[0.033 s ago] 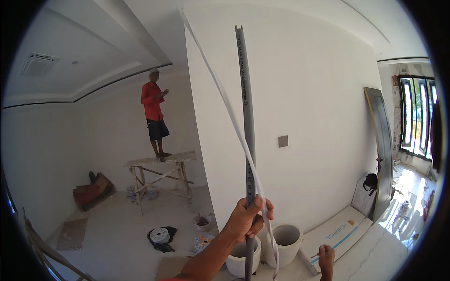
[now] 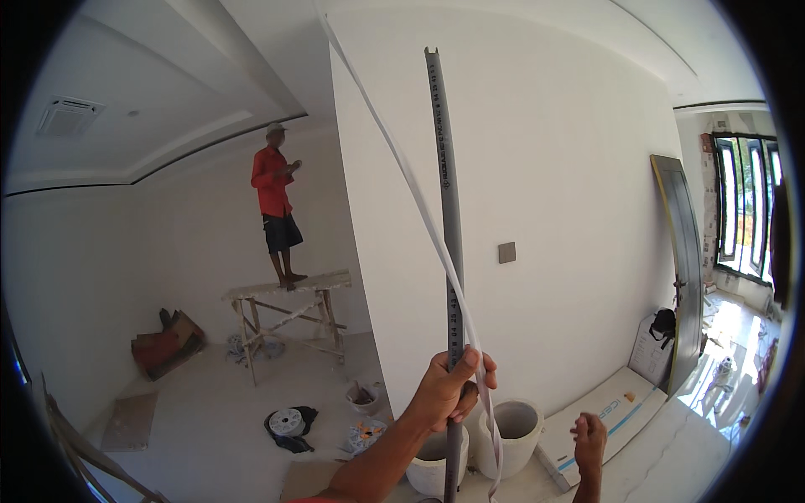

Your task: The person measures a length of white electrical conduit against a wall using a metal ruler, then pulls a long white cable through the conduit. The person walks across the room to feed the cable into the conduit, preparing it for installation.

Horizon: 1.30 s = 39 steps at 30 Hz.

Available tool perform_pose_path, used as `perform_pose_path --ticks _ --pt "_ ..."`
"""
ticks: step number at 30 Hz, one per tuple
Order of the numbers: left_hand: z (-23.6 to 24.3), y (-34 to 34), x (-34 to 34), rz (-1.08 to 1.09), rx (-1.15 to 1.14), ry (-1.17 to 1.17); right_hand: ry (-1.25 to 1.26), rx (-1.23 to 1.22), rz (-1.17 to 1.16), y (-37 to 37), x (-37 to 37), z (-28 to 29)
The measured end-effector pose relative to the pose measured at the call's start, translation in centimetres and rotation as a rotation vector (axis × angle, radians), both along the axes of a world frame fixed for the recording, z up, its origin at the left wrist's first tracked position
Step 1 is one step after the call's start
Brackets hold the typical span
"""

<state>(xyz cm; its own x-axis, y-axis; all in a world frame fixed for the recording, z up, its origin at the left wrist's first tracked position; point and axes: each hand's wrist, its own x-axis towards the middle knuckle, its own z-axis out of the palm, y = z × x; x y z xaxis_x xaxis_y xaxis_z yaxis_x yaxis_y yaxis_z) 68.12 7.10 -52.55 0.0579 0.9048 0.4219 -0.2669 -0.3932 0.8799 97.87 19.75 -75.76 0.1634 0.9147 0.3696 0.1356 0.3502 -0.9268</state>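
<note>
My left hand (image 2: pixel 449 390) is closed around a grey plastic pipe (image 2: pixel 453 243) standing almost upright in front of me. The pipe's top end is notched. A long, flexible white strip (image 2: pixel 394 151) comes down from the upper left and crosses in front of the pipe. My left thumb and fingers pinch it against the pipe, and its tail (image 2: pixel 495 444) hangs below. To the right, my right hand (image 2: pixel 590 438) is raised with its fingers curled in, apart from the pipe; no object shows in it.
Two whitish pots (image 2: pixel 516 423) and a long white carton (image 2: pixel 599 427) stand by the wall. A co-worker in red (image 2: pixel 272 180) stands on a wooden trestle (image 2: pixel 293 283). A white reel (image 2: pixel 287 422) and a bucket (image 2: pixel 363 398) are on the floor. A door panel (image 2: pixel 681 268) leans at right.
My right hand has come up a little and slightly right. The pipe and my left hand have shifted slightly right, with the strip still held.
</note>
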Motion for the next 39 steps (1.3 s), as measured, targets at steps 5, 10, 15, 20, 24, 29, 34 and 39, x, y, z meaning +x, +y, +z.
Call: perform_pose_path --ticks 5,10,15,20,24,29,34,39 --pt "1.1 2.9 2.8 0.148 0.022 0.024 -0.036 0.769 -0.026 -7.2 -8.3 25.8" --pt "0.4 5.7 3.9 0.141 0.108 -0.137 -0.377 0.947 -0.215 -8.0 -17.1 35.1" --pt "0.7 6.9 4.4 0.305 0.117 -0.132 -0.379 0.865 -0.111 -6.7 -20.7 36.5" --pt "1.1 6.4 3.3 0.242 0.053 -0.053 -0.282 0.910 -0.064 -4.8 -20.3 36.4" --pt "-1.5 7.1 2.3 0.325 0.169 -0.001 0.057 0.650 0.263 -4.1 -18.4 37.6" --pt "-3.4 6.9 -2.3 0.290 0.188 -0.029 0.015 0.887 -0.018 -2.9 -15.6 39.4" --pt "-2.2 6.6 -6.8 0.383 0.302 -0.003 0.015 0.858 -0.103 -2.4 -12.2 41.3" --pt "0.7 6.5 -11.0 0.492 0.416 0.051 -0.073 0.812 -0.211 -1.0 -9.4 43.9"
